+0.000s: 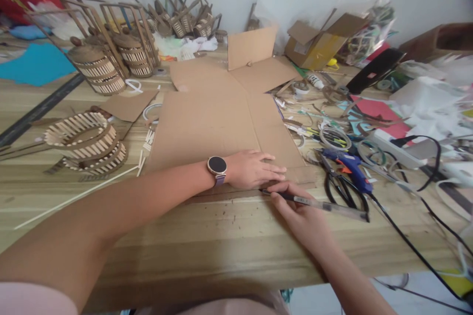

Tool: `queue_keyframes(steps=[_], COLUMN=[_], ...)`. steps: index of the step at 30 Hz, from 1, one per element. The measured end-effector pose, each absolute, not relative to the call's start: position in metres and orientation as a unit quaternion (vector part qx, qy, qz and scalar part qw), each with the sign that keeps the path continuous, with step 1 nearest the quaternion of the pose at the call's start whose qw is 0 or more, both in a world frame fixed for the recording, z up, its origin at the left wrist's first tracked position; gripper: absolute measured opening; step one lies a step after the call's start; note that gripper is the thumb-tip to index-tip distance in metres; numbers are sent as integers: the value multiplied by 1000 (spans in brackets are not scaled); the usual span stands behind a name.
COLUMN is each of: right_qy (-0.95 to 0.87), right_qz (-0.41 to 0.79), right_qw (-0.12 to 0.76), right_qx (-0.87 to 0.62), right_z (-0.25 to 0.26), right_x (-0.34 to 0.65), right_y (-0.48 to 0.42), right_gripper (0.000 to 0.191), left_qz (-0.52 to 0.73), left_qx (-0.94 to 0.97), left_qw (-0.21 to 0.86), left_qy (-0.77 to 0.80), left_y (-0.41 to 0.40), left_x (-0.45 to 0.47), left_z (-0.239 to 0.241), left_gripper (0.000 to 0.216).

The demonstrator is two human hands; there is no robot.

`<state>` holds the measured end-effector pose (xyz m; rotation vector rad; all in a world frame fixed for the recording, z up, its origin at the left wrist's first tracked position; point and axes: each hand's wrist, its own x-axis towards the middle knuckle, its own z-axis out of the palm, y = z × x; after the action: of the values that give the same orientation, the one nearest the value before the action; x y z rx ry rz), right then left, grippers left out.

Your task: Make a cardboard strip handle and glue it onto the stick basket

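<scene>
Pinching pen [314,203] in right hand [305,219], aiming toward nine-to-ten o'clock along cardboard [207,125] near edge; resting left hand [251,170] atop, slightly spread.

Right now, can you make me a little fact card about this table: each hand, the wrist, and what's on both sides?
Left hand: palm down on the large cardboard sheet; the hand has its fingers pointing right
Left wrist: round, dark-faced wristwatch with a purple strap
Right hand: fingers of the hand around a clear-barreled pen near the sheet's close edge; tip contact unclear
Left side: slatted ring-shaped basket frame
Right side: blue hot glue gun beside black-handled scissors
Surface: wooden table
</scene>
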<state>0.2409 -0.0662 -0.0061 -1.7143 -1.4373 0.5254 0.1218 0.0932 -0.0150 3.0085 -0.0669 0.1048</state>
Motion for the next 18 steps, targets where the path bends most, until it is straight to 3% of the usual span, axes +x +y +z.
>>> queue_keyframes(steps=[7,13,18], right_qy=[-571,-493,-455], right_qz=[197,19,-65], right_qw=[398,308,289], right_qx=[-691,-814,-840], right_z=[-5,15,30], right_x=[254,324,342], right_y=[-65,-85,-101], right_gripper=[17,22,23], left_qz=[29,14,13], left_qx=[997,997,996], left_qw=[67,74,86], left_qy=[-28,-29,-31], left_y=[94,95,95], left_x=[120,120,120], left_z=[-16,-14,-14], left_gripper=[45,48,46])
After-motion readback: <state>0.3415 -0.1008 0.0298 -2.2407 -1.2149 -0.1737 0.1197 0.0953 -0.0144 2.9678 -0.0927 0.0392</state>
